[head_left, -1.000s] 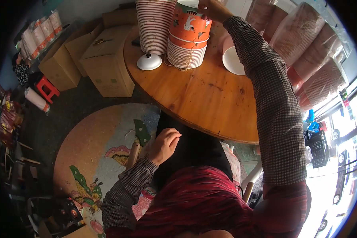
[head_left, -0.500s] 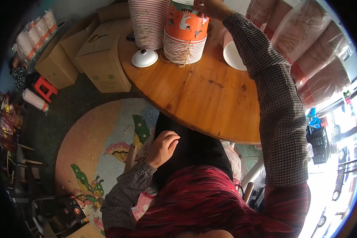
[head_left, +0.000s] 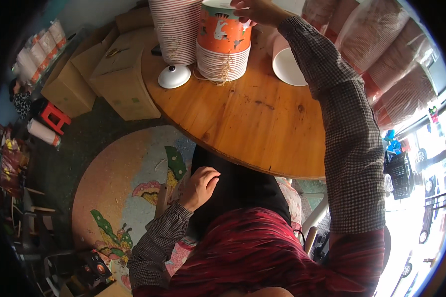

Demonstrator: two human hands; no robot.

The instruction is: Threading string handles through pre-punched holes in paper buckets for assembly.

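My right hand (head_left: pixel 260 11) reaches to the far side of the round wooden table (head_left: pixel 243 123). Its fingers are bent over the rim of an orange paper bucket (head_left: pixel 223 32) printed with animals, at the top of a stack of buckets with white rims (head_left: pixel 222 63). The inside of the grip is partly hidden. Loosely curled above my lap, my left hand (head_left: pixel 199 188) has its fingers together and nothing visible in them. A white lid with a dark knob (head_left: pixel 174 76) lies left of the stack. To the right, a white-lined bucket (head_left: pixel 289 67) rests on its side.
A taller stack of rimmed buckets (head_left: pixel 175 32) stands behind the lid. Thin strings (head_left: pixel 226 69) hang against the orange bucket's stack. Cardboard boxes (head_left: pixel 124 89) and a red stool (head_left: pixel 54 118) are at left. Plastic-wrapped bucket stacks (head_left: pixel 379 37) line the right.
The table and its stacks have shifted slightly left in view. My right hand stays at the orange bucket's rim, now a little nearer its right side. My left hand has barely moved.
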